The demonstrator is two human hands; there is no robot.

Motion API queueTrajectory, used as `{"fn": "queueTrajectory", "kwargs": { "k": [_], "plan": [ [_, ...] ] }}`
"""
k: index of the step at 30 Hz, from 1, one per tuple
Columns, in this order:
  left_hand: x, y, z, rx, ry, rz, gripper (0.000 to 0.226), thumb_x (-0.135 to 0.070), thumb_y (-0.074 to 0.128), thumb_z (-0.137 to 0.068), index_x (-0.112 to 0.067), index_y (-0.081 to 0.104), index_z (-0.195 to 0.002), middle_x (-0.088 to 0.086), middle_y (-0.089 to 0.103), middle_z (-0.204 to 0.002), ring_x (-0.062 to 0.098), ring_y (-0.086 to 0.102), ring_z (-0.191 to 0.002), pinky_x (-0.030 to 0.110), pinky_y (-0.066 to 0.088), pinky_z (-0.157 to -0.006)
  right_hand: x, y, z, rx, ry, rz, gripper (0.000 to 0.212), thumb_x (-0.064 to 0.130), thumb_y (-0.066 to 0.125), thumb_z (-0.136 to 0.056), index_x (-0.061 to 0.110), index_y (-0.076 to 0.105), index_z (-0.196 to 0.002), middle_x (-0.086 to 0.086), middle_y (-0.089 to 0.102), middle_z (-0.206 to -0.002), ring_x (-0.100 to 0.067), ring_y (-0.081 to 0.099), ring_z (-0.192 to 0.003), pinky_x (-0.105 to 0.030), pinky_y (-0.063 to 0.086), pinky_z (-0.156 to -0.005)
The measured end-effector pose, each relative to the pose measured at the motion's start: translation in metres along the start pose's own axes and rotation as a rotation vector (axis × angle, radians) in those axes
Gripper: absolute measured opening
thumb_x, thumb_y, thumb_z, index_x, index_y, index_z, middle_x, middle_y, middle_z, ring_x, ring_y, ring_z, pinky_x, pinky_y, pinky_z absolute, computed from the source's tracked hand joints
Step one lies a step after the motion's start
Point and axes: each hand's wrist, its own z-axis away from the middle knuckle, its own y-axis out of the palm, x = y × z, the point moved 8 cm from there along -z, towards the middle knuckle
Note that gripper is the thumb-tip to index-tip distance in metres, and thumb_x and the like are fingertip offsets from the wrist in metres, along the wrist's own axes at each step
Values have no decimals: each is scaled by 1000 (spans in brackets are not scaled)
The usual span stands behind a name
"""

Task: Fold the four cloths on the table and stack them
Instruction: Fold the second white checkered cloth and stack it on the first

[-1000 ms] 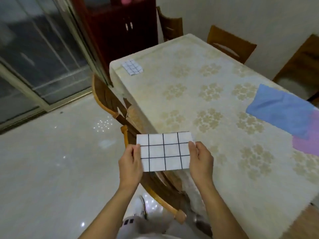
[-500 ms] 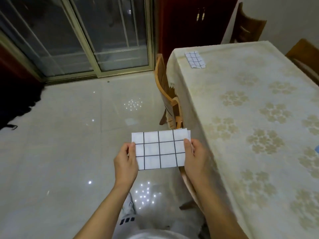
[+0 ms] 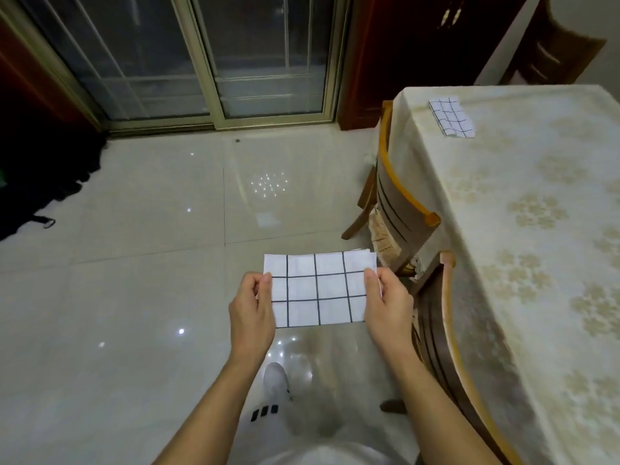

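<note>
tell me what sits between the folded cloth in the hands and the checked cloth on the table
In the head view, a wooden chair at the table's edge, then bare tablecloth up to the far checked cloth. Both hands hold the folded cloth.

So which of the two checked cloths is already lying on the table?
The small folded checked cloth at the table's far corner. The other checked cloth is held over the floor between the left hand and right hand.

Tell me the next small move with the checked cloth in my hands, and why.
Probably carry it right and forward to the table and lay it on the folded checked cloth at the far corner. The cloth you hold already looks folded, gripped at its ends by the left hand and right hand, over the floor, not the table.
</note>
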Motion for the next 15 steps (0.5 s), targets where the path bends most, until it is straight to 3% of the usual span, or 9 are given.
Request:
{"fn": "queueTrajectory", "kwargs": {
  "k": [7,15],
  "plan": [
    [17,-50,-54,-41,-17,2,29,-32,44,-104,-17,51,-80,-8,38,-60,6,34,-52,26,32,-52,41,66,-12,11,-35,-18,31,28,49,-103,17,53,-75,4,52,-64,-7,48,-59,-37,44,-58],
    [22,-79,-102,-90,-37,24,29,-28,45,-104,-18,49,-77,-7,41,-62,4,38,-54,18,33,-51,76,117,-42,83,-61,-1,31,27,47,-104,26,49,-73,6,49,-63,-5,46,-56,-25,40,-56]
  ]
}}
